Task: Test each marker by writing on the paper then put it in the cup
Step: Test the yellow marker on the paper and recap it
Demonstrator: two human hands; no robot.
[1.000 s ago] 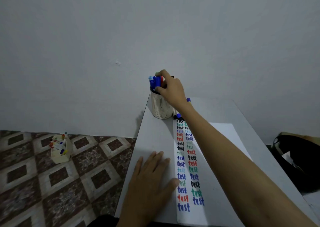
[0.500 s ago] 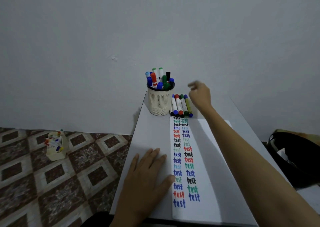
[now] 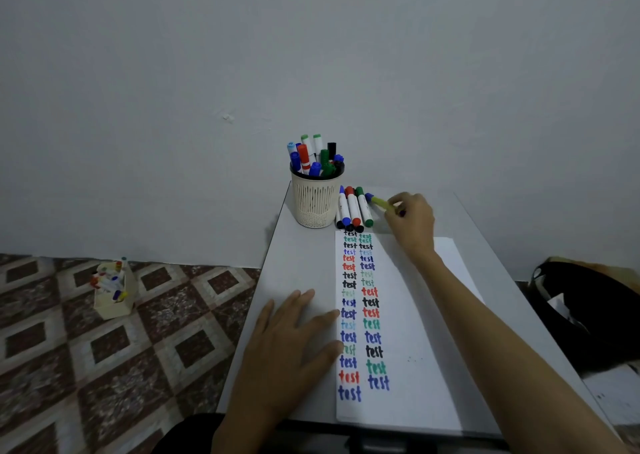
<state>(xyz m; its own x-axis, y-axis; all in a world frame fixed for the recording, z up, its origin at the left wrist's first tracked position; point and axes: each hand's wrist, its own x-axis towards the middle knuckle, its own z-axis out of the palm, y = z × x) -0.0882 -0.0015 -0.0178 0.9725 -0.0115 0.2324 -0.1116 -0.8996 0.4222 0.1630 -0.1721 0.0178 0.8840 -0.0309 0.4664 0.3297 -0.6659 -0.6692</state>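
Pinching yellow marker (image 3: 380,202), right hand (image 3: 412,221) outstretched

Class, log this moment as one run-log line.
right hand: grips yellow-green marker | left hand: flat on table, thumb on paper | cup: holds markers | phase: pickup

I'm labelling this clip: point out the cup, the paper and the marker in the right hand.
cup (image 3: 316,204), head view, on its slotted side wall.
paper (image 3: 408,315), head view, blank area right of the writing.
yellow marker (image 3: 380,203), head view, on its barrel.
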